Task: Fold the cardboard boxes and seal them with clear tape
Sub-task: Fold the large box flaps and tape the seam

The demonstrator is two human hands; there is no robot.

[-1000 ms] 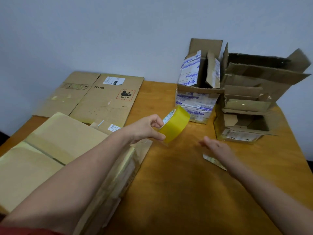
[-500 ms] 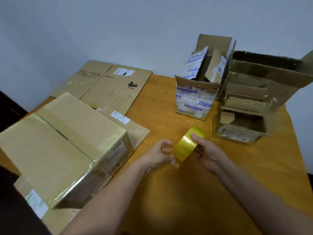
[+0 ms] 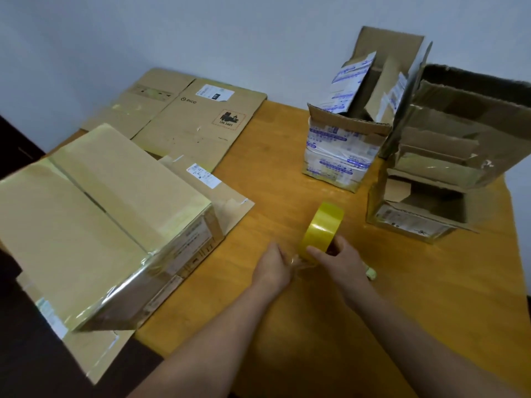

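Note:
A yellowish roll of clear tape (image 3: 323, 225) stands on edge over the wooden table (image 3: 431, 297). My right hand (image 3: 342, 262) grips the roll's near side, thumb on its face. My left hand (image 3: 274, 265) is just left of it, fingers pinching at the loose tape end under the roll. A large folded cardboard box (image 3: 94, 222), its top seam taped and glossy, lies at the left on flattened cardboard. Two flattened boxes (image 3: 198, 122) lie at the back left.
An open small box with blue-printed tape (image 3: 342, 150) stands at the back centre. Open torn boxes (image 3: 448, 156) are stacked at the back right, one lying open toward me (image 3: 416, 219). A small tape scrap (image 3: 370, 272) lies by my right wrist. A wall runs behind the table.
The roll went from my left hand alone, held high, down toward the table. My right hand came in and took hold of it. My view shifted right and nearer.

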